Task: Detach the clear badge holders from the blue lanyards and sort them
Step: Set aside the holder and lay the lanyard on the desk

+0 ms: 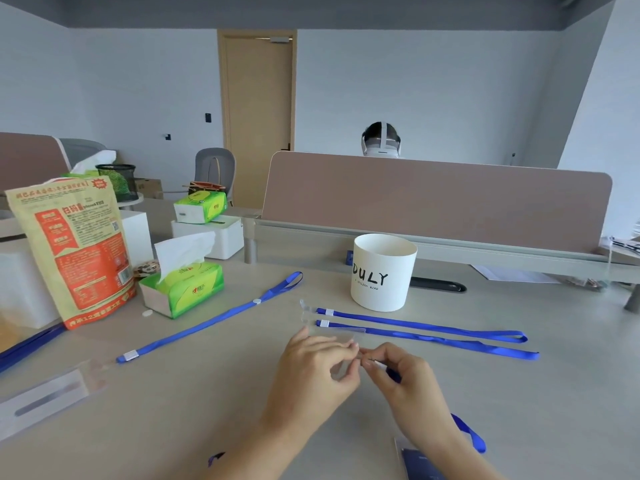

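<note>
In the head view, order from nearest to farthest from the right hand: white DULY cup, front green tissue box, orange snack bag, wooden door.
1. White DULY cup, beyond the right hand.
2. Front green tissue box, left.
3. Orange snack bag, far left.
4. Wooden door, back wall.

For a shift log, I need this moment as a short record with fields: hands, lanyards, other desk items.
left hand: grips what looks like a clear badge holder
right hand: pinches the clip end of the held lanyard, which trails under the wrist
two loose lanyards: side by side in front of the white cup
diagonal lanyard: left of the hands, second clear holder at its near end
other items: tissue box, snack bag
</note>
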Action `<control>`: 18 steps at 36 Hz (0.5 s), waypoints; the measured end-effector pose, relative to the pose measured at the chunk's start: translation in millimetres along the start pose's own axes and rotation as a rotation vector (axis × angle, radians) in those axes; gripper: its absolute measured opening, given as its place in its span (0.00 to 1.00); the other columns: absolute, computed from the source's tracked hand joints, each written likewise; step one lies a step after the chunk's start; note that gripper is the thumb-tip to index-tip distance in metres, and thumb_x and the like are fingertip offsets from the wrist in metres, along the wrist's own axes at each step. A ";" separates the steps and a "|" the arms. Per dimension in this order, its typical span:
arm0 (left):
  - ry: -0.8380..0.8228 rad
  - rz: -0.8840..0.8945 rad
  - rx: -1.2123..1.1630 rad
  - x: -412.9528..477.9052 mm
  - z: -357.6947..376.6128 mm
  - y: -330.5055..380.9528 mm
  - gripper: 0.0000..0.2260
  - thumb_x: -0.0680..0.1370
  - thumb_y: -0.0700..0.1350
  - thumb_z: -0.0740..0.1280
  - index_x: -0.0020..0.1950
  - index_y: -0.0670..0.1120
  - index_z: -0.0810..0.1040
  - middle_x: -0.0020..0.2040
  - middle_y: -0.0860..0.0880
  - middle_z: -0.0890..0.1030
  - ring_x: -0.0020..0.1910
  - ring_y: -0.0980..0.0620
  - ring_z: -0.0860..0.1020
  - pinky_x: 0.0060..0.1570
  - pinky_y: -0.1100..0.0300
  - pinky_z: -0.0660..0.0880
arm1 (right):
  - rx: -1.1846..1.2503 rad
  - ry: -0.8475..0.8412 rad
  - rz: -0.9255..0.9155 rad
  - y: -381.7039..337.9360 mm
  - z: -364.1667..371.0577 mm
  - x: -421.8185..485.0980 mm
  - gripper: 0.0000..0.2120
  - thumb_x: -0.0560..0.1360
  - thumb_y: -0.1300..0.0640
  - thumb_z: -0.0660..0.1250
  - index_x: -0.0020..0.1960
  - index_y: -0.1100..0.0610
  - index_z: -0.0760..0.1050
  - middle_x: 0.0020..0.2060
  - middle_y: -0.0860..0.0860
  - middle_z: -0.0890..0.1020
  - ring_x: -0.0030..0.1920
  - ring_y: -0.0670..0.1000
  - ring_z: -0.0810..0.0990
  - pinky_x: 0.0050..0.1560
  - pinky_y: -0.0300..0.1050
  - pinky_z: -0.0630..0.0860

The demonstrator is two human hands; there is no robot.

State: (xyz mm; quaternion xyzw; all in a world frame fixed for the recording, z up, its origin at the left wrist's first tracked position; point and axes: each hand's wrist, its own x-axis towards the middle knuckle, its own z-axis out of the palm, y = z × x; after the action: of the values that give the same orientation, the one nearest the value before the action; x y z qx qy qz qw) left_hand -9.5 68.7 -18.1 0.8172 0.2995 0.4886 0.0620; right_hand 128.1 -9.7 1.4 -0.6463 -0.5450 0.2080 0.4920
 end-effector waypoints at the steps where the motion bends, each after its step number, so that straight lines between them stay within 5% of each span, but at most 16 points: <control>1: 0.009 0.001 0.004 -0.6 0.7 -0.1 0.07 0.70 0.50 0.68 0.43 0.54 0.86 0.42 0.58 0.86 0.45 0.59 0.83 0.62 0.48 0.74 | 0.001 0.001 -0.009 -0.3 0.2 -0.3 0.08 0.77 0.58 0.67 0.43 0.47 0.82 0.44 0.37 0.86 0.47 0.36 0.82 0.45 0.28 0.73; 10: 0.042 0.009 -0.059 -0.1 0.8 4.9 0.05 0.71 0.47 0.68 0.42 0.51 0.84 0.38 0.57 0.85 0.37 0.57 0.83 0.67 0.52 0.70 | 0.020 0.016 -0.085 -5.9 -0.1 -6.2 0.07 0.78 0.61 0.66 0.45 0.52 0.80 0.41 0.41 0.85 0.34 0.32 0.76 0.36 0.26 0.70; 18: 0.051 -0.059 -0.188 1.4 -2.0 8.6 0.04 0.69 0.43 0.72 0.42 0.50 0.84 0.44 0.59 0.86 0.42 0.62 0.83 0.69 0.56 0.67 | -0.054 0.045 -0.141 -8.3 0.4 -7.0 0.06 0.79 0.58 0.65 0.46 0.49 0.77 0.33 0.32 0.79 0.28 0.40 0.72 0.30 0.29 0.67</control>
State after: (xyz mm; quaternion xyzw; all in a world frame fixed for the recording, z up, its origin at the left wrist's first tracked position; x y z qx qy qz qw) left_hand -7.0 62.1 -12.7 0.7858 0.2778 0.5331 0.1450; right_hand 121.3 -16.5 6.5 -0.6238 -0.5834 0.1438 0.4999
